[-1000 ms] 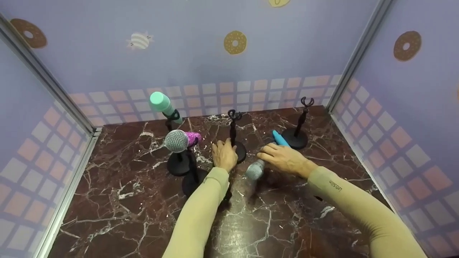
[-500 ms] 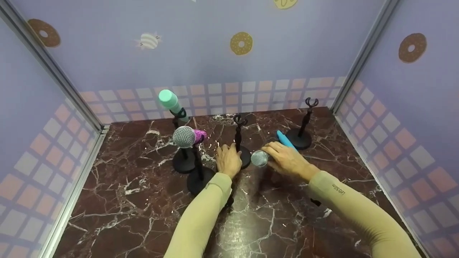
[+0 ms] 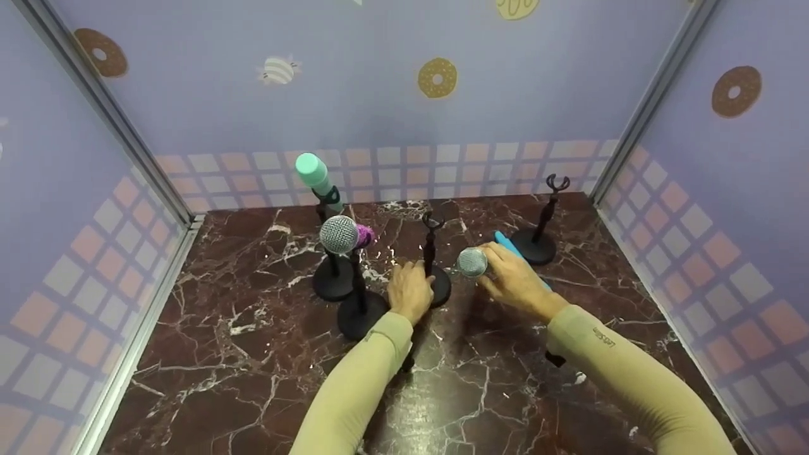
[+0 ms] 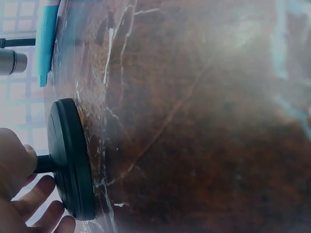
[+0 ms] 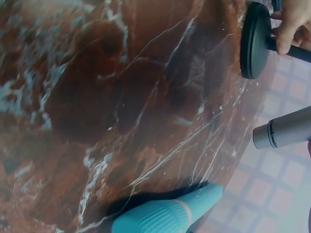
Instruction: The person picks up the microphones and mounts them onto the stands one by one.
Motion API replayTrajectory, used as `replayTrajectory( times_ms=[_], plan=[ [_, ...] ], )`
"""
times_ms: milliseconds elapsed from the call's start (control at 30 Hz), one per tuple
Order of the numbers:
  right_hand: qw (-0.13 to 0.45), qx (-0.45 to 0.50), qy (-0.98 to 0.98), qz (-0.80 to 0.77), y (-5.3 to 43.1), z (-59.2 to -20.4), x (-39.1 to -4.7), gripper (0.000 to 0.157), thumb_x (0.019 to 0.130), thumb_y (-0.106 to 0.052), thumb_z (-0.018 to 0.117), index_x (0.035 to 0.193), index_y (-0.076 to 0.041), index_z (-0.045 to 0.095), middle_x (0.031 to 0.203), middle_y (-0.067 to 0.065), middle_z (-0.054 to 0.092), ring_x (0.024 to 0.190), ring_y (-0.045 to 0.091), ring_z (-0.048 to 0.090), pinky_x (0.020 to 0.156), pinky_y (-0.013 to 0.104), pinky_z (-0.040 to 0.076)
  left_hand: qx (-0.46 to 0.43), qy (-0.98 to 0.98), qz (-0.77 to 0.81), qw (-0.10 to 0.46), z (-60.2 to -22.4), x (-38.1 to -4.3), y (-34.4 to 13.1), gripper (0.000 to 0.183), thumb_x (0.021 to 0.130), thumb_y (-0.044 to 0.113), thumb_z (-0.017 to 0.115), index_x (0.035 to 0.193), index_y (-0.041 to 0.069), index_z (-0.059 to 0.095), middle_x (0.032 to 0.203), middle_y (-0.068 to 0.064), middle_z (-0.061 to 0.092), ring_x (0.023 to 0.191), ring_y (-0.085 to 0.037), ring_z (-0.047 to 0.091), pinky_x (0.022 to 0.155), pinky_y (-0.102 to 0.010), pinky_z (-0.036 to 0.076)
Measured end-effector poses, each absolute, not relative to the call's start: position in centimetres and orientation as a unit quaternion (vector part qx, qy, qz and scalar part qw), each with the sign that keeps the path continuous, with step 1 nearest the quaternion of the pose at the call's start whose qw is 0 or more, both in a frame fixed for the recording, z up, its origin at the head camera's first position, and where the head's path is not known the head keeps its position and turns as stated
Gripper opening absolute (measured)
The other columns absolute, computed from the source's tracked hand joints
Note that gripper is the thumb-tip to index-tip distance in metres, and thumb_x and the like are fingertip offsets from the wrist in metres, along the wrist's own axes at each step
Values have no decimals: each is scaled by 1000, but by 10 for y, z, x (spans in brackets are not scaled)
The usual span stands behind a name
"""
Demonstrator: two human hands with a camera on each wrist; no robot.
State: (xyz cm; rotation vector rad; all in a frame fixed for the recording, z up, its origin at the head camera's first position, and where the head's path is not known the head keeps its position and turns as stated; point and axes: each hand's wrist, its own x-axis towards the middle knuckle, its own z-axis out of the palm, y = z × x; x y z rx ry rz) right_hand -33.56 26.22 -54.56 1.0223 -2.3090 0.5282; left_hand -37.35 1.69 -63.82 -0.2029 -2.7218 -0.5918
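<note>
In the head view my left hand point(image 3: 411, 292) grips the post of the middle black microphone stand point(image 3: 440, 291), low down near its round base. The stand is upright and its clip holds nothing. To the right, my right hand point(image 3: 517, 281) holds a grey microphone point(image 3: 472, 262) above the table, its mesh head toward the head camera. In the right wrist view the tail of the grey microphone point(image 5: 284, 130) points toward the stand side. A blue microphone point(image 3: 507, 244) lies on the table beyond my right hand, partly hidden by it.
At left, a mint-green microphone point(image 3: 311, 170) and a purple one with a silver mesh head point(image 3: 339, 234) rest in their own stands. Another black stand point(image 3: 537, 245) with a bare clip is at back right. Patterned walls point(image 3: 379, 114) enclose the marble-look table point(image 3: 253, 379).
The grey microphone has been raised and tilted in my right hand, its head coming up toward the camera. My left hand stays at the middle stand. The head view has shifted slightly.
</note>
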Motion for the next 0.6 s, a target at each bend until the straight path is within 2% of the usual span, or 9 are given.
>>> replayTrajectory(
  times_ms=[233,433,600],
  plan=[
    [299,358,-855,227,258,-539,-336,49,85,-4,86,131,2,67,121,20,73,112,39,74,104,56,62,-92,-959,-196,182,-623,-353,15,32,98,34,83,116,9,80,106,-11,83,100,-38,76,83,-55,65],
    [323,335,-855,230,257,-535,-336,48,85,-6,88,128,3,68,116,21,74,107,39,75,96,56,65,-97,-964,-205,139,-598,-328,12,28,101,35,82,112,9,81,107,-10,84,100,-37,78,84,-54,67],
    [314,329,-856,247,254,-528,-335,48,89,-9,87,132,1,69,121,21,75,110,37,75,98,54,65,-107,-962,-196,157,-600,-320,8,27,98,35,85,106,10,81,102,-9,85,94,-36,79,80,-52,67]
  ],
)
